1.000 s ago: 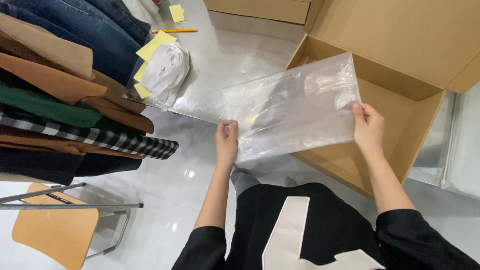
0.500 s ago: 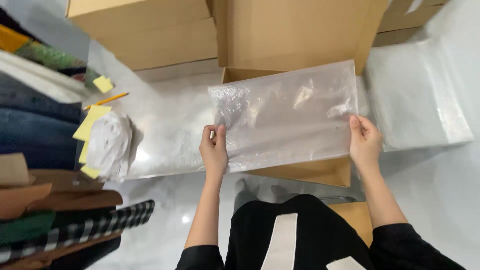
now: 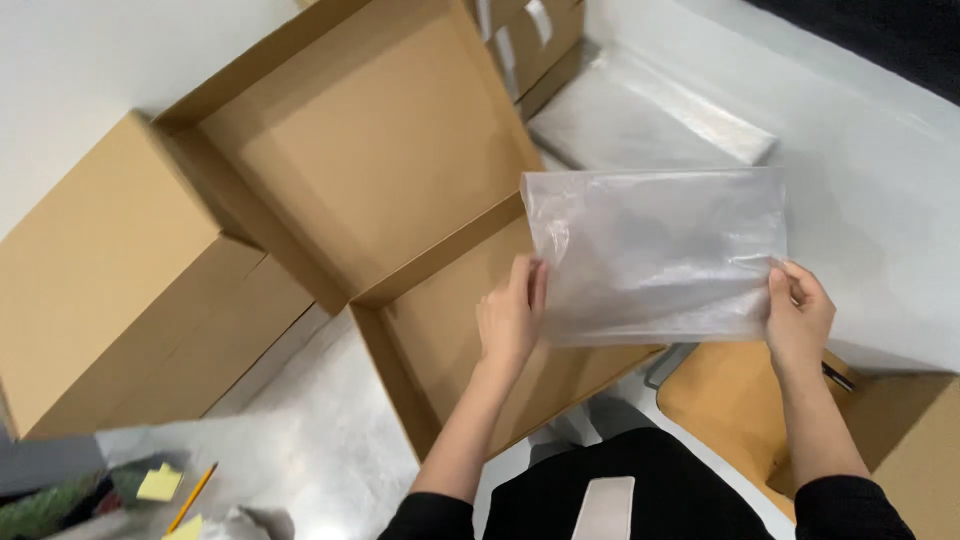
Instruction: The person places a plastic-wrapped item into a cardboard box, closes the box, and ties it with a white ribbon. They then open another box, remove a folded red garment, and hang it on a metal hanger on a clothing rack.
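I hold a clear, empty plastic bag stretched flat in front of me. My left hand grips its lower left edge and my right hand grips its lower right edge. The bag hangs above an open, shallow cardboard box whose raised lid stands behind it. Both my sleeves are black.
A closed cardboard box stands to the left. A stack of clear plastic bags lies on the white surface beyond the box. An orange chair seat is below my right hand. Yellow sticky notes and a pencil are at the bottom left.
My view has swung to the right: the clothes on the left have left the frame and the open box now fills the middle. Both hands keep holding the bag.
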